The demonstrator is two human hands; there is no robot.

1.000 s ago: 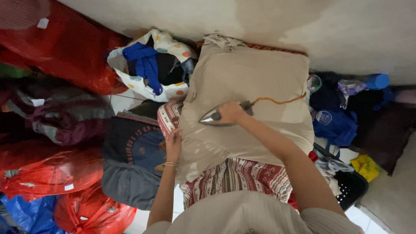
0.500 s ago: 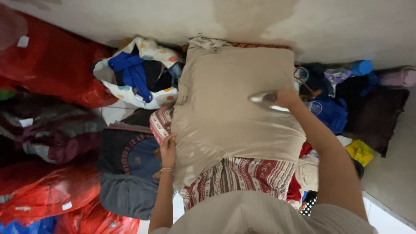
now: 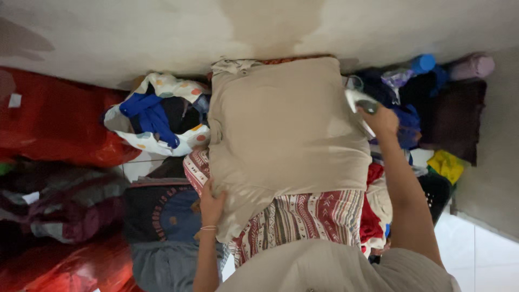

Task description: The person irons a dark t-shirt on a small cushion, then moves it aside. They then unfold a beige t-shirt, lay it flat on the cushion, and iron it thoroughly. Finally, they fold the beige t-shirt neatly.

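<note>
Off the right edge of the ironing pad, my right hand (image 3: 383,120) now grips the iron (image 3: 361,104), lifted clear of the beige cloth (image 3: 286,135) it was pressing, while my left hand (image 3: 212,204) pins the cloth's lower-left corner flat.

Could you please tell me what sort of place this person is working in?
Probably a home laundry corner: an iron in the right hand, beige cloth on a striped pad, and clothes piles and red bags around.
</note>
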